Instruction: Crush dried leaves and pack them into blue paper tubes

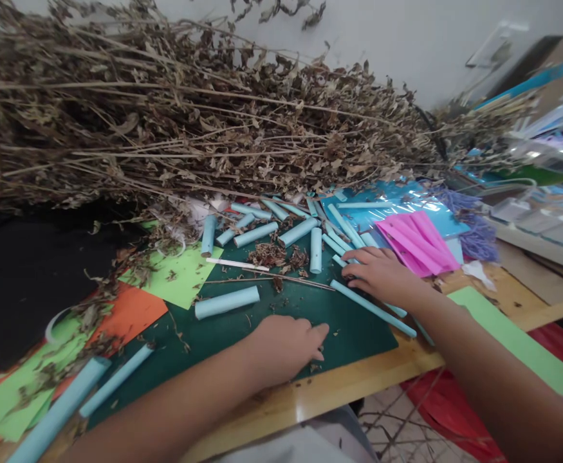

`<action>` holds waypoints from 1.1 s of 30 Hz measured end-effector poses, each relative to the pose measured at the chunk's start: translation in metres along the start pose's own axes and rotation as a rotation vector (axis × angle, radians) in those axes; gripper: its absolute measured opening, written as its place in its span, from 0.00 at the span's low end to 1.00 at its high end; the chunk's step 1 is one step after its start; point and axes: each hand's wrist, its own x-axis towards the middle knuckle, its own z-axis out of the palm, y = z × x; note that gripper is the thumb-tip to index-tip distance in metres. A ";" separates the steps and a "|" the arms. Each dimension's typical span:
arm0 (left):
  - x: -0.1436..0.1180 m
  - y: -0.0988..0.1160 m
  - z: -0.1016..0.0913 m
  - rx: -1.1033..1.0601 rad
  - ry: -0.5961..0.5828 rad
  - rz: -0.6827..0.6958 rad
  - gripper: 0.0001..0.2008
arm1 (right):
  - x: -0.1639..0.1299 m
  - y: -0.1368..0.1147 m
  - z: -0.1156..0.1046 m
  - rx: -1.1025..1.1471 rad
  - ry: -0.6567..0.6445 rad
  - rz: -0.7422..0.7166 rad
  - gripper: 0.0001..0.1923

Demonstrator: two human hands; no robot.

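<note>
My left hand point(286, 344) rests palm down on the dark green cutting mat point(242, 321), fingers loosely curled, holding nothing that I can see. My right hand point(382, 273) lies flat farther right, its fingers spread over several thin light blue paper tubes point(372, 308). More light blue rolled tubes point(227, 302) lie scattered across the mat. A thin white stick point(237, 264) and a dry twig point(281, 278) lie between the tubes.
A big bundle of dried leafy branches point(189, 122) covers the back of the table. Pink folded paper point(416, 241), blue sheets point(387, 209), purple yarn point(474, 228), green paper point(182, 276) and orange paper point(127, 312) lie around. Clutter stands at right; the wooden table edge point(358, 379) is near me.
</note>
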 end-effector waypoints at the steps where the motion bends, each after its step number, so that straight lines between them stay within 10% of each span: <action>1: 0.001 0.003 0.006 0.068 0.003 0.024 0.15 | -0.001 0.002 0.001 -0.008 0.011 0.007 0.07; 16: 0.006 0.008 0.017 0.147 0.037 0.048 0.03 | -0.005 -0.003 -0.001 0.129 0.046 -0.037 0.08; 28: 0.003 0.012 0.009 0.025 0.010 -0.094 0.04 | 0.033 -0.068 -0.013 0.660 0.893 -0.042 0.04; 33: -0.005 -0.007 -0.009 -1.034 0.068 -0.332 0.05 | 0.063 -0.094 -0.022 0.851 0.971 -0.042 0.03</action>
